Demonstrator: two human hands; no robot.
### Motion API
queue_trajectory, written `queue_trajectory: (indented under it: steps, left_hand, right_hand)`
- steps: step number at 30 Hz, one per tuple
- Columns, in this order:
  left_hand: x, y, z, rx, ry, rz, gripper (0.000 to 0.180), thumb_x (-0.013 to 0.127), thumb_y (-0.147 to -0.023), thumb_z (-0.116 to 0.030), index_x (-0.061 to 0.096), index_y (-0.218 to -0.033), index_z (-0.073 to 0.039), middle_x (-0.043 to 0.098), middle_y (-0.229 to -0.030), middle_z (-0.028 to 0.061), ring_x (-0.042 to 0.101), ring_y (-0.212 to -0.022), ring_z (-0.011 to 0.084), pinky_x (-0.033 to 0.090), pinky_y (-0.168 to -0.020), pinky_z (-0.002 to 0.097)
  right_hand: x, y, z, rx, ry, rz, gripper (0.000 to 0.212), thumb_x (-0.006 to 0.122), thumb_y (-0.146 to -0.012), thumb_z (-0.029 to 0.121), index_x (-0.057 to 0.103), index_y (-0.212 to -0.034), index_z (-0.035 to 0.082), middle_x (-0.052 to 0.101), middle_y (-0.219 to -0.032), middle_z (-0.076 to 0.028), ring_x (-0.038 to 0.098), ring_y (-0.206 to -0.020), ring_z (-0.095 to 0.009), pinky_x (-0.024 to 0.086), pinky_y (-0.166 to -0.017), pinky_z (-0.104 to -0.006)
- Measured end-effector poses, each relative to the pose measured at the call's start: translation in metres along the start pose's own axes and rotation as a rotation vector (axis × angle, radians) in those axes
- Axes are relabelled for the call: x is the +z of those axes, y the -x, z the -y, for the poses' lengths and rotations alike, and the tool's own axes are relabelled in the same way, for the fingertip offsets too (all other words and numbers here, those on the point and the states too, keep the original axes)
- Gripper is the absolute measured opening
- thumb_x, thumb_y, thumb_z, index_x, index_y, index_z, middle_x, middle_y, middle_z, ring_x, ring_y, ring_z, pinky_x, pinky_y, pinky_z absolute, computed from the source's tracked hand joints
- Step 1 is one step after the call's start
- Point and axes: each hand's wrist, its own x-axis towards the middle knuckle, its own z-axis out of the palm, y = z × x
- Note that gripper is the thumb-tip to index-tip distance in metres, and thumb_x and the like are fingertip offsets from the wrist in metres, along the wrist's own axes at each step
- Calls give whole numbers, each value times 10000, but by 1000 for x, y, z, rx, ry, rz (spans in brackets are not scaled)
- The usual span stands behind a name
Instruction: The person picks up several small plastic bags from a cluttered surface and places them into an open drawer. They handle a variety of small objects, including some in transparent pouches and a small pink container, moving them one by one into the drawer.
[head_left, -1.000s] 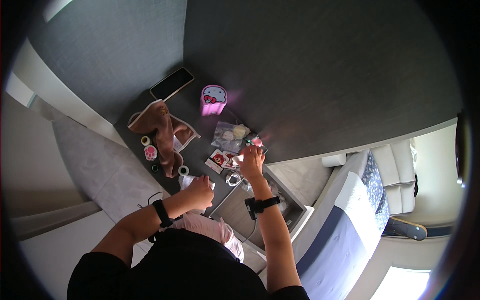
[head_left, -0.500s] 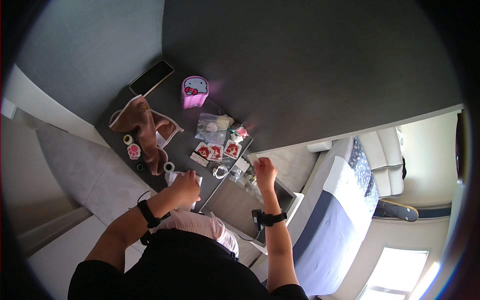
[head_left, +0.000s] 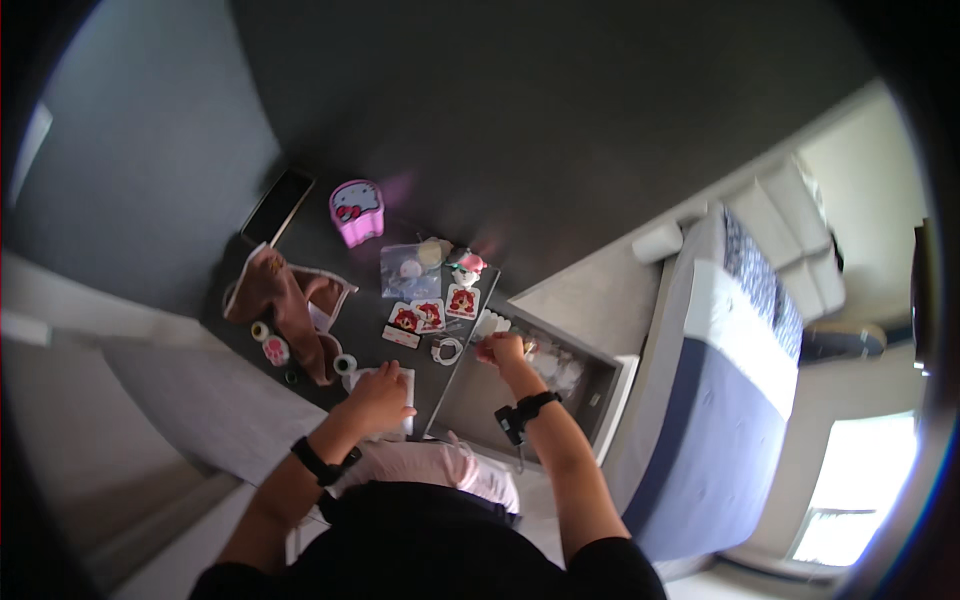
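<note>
My left hand (head_left: 383,400) lies over a white, soft-looking item (head_left: 408,388) at the table's near edge, fingers stretched out and thumb apart. My right hand (head_left: 503,350) reaches over the pulled-out drawer (head_left: 470,398), its fingers drawn together near the drawer's far left side; whatever is at the fingertips is too blurred to name. Clear plastic-wrapped items (head_left: 560,370) lie in the drawer beyond the right wrist. Between the hands, a coiled white cable (head_left: 446,350) rests on the table, with red-and-white cartoon cards (head_left: 428,315) just behind it.
A pink cartoon box (head_left: 358,215), a dark phone (head_left: 277,205) and a brown cloth (head_left: 290,305) occupy the table's left and back. Tape rolls (head_left: 345,364), a clear plastic bag (head_left: 405,272) and a small figurine (head_left: 467,268) lie around. A bed (head_left: 690,440) stands to the right.
My right hand has moved down and left, from above the drawer's far edge to its left side. The left hand stays at the white item, its thumb now extended. The whole view has tilted.
</note>
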Motion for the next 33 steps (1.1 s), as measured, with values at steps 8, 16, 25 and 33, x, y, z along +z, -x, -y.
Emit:
queue_trajectory:
  steps: [8,16,25,33]
  left_hand:
    - [-14,-3,-4,46,-15,35,548,561,-719,-335,424,-1054,76,377,-1139,308,412,-1046,399,395,-834,402]
    - [-23,-4,-14,61,-18,92,542,513,-757,-320,390,-1056,115,345,-1139,350,381,-1068,413,347,-886,383]
    - [-23,-6,-13,72,-38,93,510,511,-760,-290,403,-1028,131,370,-1106,359,397,-1051,408,346,-886,385]
    - [-12,-6,-4,67,-109,43,499,542,-735,-304,437,-1018,93,403,-1108,317,442,-1015,383,402,-822,372]
  right_hand:
    - [14,-17,15,63,49,-40,118,525,-750,90,566,-695,-6,602,-606,-84,576,-465,-162,469,-387,-266]
    - [12,-34,13,72,412,29,121,583,-697,114,595,-626,17,589,-549,-59,561,-433,-131,466,-388,-246]
    - [17,-17,23,20,361,-84,169,606,-669,139,590,-572,1,581,-527,-54,560,-437,-122,478,-412,-252]
    - [21,-17,15,-89,438,-180,230,586,-671,208,577,-552,12,576,-536,-100,585,-503,-191,486,-491,-293]
